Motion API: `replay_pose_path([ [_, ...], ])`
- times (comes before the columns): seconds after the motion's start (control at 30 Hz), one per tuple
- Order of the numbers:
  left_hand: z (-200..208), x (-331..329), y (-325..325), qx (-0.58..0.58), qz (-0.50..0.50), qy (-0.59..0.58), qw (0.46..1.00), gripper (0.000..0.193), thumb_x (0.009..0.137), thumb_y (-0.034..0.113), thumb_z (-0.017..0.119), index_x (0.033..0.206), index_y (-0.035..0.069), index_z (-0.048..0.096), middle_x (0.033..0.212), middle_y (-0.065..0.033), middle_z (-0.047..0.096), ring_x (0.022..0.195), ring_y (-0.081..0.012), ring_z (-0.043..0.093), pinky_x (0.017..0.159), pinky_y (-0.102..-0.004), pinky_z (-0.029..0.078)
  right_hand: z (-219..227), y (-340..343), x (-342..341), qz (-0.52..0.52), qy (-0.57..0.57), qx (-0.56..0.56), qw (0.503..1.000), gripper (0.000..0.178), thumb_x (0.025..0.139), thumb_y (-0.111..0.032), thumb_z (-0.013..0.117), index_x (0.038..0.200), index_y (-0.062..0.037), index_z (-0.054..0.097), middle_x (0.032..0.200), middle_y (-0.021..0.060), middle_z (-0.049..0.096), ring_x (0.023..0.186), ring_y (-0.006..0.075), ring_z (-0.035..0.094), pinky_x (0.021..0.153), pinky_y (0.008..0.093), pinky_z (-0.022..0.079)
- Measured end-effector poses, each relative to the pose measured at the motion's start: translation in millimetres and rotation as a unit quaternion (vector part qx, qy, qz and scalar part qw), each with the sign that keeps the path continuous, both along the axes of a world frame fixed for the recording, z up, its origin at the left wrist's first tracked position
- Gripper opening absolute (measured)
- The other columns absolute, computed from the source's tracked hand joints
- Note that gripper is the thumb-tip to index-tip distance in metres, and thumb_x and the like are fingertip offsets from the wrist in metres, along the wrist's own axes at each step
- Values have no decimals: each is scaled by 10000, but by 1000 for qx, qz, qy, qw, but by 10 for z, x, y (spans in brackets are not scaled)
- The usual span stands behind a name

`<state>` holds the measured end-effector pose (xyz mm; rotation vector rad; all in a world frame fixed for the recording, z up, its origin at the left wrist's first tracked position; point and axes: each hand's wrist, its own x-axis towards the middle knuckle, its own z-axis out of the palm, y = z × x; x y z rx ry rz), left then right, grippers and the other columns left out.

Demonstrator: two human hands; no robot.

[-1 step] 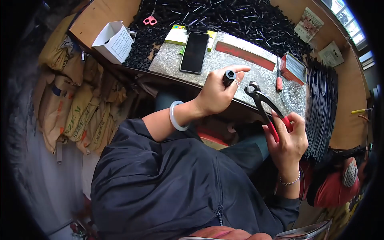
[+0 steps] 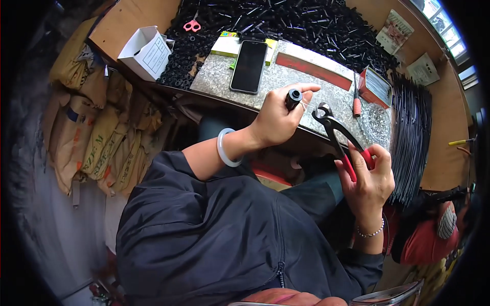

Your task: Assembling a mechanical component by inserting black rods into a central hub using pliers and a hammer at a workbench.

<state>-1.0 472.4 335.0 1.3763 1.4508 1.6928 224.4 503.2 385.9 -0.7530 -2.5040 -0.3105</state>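
My left hand [image 2: 278,117], with a pale bangle on its wrist, is closed around a short black tube [image 2: 293,102] with a round open end facing up; its index finger points out to the right. A thin pale strand runs from beside the tube toward the jaws of a pair of end-cutting pincers [image 2: 334,127]. My right hand [image 2: 368,178] grips the pincers' red handles, fingers bent around them, with the black jaws pointing up and left. Whether the jaws touch the strand is too small to tell. Both hands are in front of the table's near edge.
Black tubular parts [image 2: 286,23] heap across the back. On the grey tabletop [image 2: 214,71] lie a phone [image 2: 249,66], a red-sided bar [image 2: 314,71], a red-handled tool [image 2: 357,107] and a red box [image 2: 376,87]. Dark rods [image 2: 411,137] lie bundled right; a white carton [image 2: 145,53] stands left.
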Motion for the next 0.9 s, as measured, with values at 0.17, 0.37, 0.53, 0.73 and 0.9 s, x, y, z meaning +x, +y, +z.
replay_pose_path([
  [0.17,-66,2,55,46,10,1,999,255,977,152,501,1119,-14,632,652,70,489,600,0,379,507,-200,307,40,-67,-91,17,-26,28,999,369,703,-230,773,1046,-129,680,963,70,516,749,208,564,616,328,477],
  [0.37,-24,-38,-55,28,-44,-9,999,289,987,190,494,1132,-19,632,641,75,491,592,2,382,502,-195,310,30,-93,-80,84,-25,-70,994,146,806,-113,678,844,-12,580,941,150,586,758,301,589,616,356,488],
  [0.53,109,4,-188,15,-119,-18,993,330,994,219,482,1171,-26,615,554,119,378,518,21,309,448,-209,212,-294,-124,91,203,126,-901,361,384,771,-65,702,1002,-48,396,579,87,534,344,263,549,290,300,397],
  [0.73,-39,-32,-157,40,-95,32,994,310,988,178,487,1202,-18,597,555,111,381,518,10,303,453,-208,239,-376,-224,7,129,74,-414,898,600,797,20,635,1327,-9,356,865,105,543,767,193,567,668,301,458],
  [0.9,38,-24,-209,13,-136,42,990,295,984,143,479,1214,-1,595,554,98,377,522,2,310,460,-213,257,-309,-84,135,189,70,-921,334,406,818,-126,685,1136,37,492,705,62,587,536,167,549,513,248,443],
])
